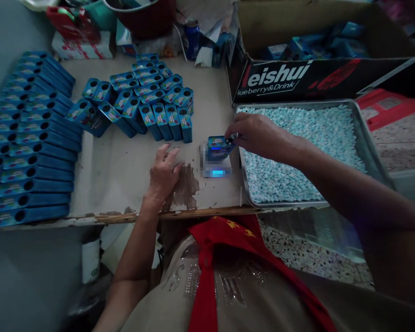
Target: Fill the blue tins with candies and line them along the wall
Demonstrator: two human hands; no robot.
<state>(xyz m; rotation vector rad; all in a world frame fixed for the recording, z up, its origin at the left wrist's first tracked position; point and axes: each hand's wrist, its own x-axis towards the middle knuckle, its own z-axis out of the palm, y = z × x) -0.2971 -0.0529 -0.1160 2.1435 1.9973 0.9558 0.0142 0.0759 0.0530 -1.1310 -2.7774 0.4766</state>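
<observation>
A small blue box [217, 148] stands on a compact digital scale [207, 173] whose display glows blue. My right hand [254, 131] is at the box's top right corner, its fingers closed in a pinch. A small dark, shiny bit shows at the fingertips, too unclear to name. To the left of the scale, my left hand [164, 173] rests on the worn table [124, 170] with its fingers apart and nothing in them. Beyond it stand several more blue boxes [152, 122] with round dark holes in their tops.
Right of the scale lies a metal tray [247, 186] full of pale blue-white pellets [297, 157]. Behind it is a black carton [273, 80] with blue boxes inside. Rows of blue boxes [38, 161] line the left side. A blue can [192, 39] and a dark red bowl [141, 18] stand at the back.
</observation>
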